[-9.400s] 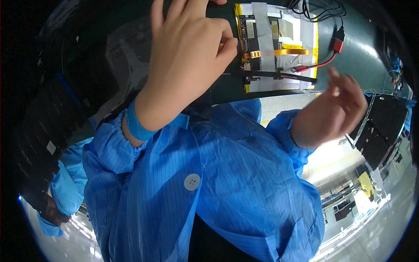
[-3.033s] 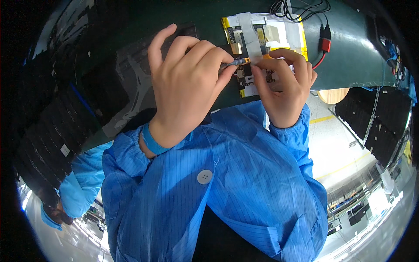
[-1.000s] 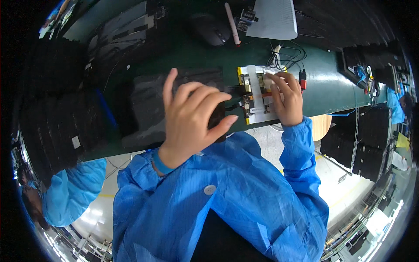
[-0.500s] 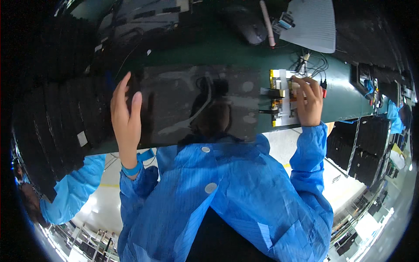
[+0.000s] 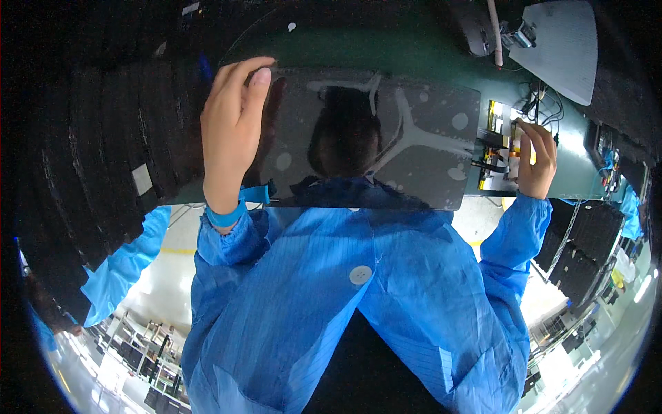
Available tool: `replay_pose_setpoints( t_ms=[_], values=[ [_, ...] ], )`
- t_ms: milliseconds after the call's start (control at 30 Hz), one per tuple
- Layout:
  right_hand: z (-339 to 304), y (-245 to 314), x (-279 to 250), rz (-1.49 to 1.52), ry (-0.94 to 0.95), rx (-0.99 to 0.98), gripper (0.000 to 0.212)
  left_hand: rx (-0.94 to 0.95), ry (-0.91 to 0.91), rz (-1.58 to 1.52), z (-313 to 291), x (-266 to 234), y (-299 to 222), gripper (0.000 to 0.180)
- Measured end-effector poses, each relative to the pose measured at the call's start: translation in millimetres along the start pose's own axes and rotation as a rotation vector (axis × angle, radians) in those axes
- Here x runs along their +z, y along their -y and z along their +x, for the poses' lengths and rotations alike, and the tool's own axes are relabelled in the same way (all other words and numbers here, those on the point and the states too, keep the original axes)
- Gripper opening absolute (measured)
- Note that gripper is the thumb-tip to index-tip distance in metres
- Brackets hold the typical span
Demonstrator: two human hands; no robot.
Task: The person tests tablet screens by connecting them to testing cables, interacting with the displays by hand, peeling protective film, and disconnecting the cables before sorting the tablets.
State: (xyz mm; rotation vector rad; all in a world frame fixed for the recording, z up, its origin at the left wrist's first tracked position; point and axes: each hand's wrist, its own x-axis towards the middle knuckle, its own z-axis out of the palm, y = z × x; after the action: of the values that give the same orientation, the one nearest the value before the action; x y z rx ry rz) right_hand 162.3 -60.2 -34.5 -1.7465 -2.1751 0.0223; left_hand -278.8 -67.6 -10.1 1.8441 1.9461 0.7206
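Note:
A large glossy dark panel point(image 5: 420, 138) lies in front of me, with pale smears and reflections across its face. My left hand point(image 5: 233, 131) is at its left edge, thumb and fingers curled at the far left corner. A blue band point(image 5: 226, 217) circles that wrist. On the panel's right side, short black flat cables point(image 5: 491, 165) run to a narrow circuit board point(image 5: 512, 181) with yellow and white parts. My right hand point(image 5: 538, 162) has its fingers bent over the board's right side; the exact contact of the fingertips is hard to see.
Dark upright sheets point(image 5: 89, 145) stand in a row on the left, near another person's blue sleeve point(image 5: 127, 265). At the back right of the green table point(image 5: 414, 52) are a white curved sheet point(image 5: 562, 48), a pinkish rod point(image 5: 495, 31) and tangled cables point(image 5: 545, 103).
My left hand has come to the panel's far left corner, its fingers and thumb drawing closer together. The panel looks larger and higher in view. The whole view has shifted.

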Motion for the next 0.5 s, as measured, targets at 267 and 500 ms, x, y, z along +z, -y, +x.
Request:
replay_pose_setpoints(
  t_ms=[267,500],
  values=[
    [-11.1,9.7,-14.0,0.224,-0.04,0.143,0.026,0.179,-0.236,0.031,-27.1,-10.2,-16.1,0.029],
    [-36.6,73.7,-39.4,0.309,-0.281,0.077,0.022,0.693,0.043,0.067,-61.9,26.7,-67.9,0.033]
  ],
)
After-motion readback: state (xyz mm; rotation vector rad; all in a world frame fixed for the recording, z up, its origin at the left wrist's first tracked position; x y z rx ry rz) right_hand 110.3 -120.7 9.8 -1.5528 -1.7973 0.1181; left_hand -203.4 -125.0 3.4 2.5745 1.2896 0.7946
